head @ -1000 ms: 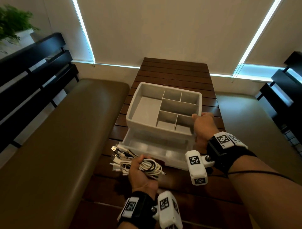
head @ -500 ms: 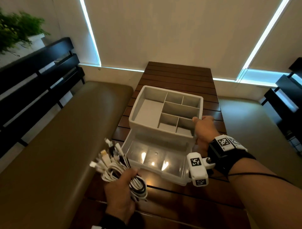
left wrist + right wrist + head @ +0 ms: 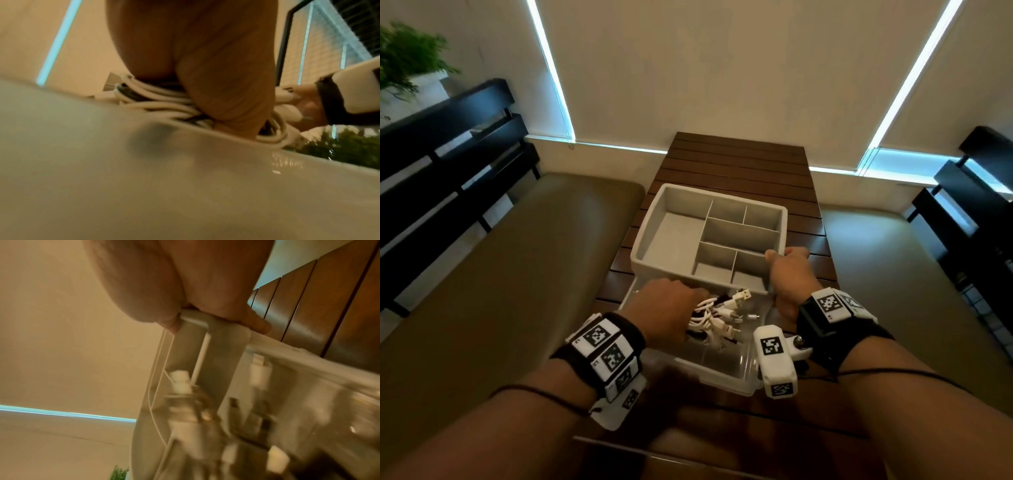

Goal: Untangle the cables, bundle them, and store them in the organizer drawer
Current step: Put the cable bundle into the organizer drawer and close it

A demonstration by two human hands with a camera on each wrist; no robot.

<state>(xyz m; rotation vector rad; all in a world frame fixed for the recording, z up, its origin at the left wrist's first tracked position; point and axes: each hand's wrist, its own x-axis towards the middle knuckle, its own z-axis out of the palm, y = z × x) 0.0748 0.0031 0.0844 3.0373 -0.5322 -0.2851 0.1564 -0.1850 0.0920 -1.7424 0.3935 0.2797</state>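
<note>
- Left hand [image 3: 666, 310], lower centre of the head view: the fingers are curled down around the cable bundle [image 3: 717, 315], gripping it inside the pulled-out clear drawer [image 3: 726, 368]. The left wrist view confirms white and dark loops wrapped under the palm, just above the drawer's rim. The grip is judged to keep the coil from springing apart while it goes in.
- Cable bundle: mostly white leads with a few dark ones; loose plug ends fan toward the right of the frame, over the drawer's middle section. Whether the coil already rests on the drawer floor cannot be told.
- Right hand [image 3: 789, 274], right of centre: thumb and fingers clamp the near right corner of the organizer [image 3: 654, 240], the grey tray with dividers that sits above the drawer. The right wrist view shows the digits pinching that rim. This hold is judged to steady the unit so it does not slide on the table [image 3: 739, 161].
- Clear drawer: it projects toward the lower edge of the frame, open far enough to receive the bundle; its front lip lies between the two wrists.
- Stage, as judged: storing is under way; release of the bundle and closing of the drawer are not yet done.
- Risk, as judged: protruding plugs could catch on the tray's underside when the drawer is pushed in.
</note>
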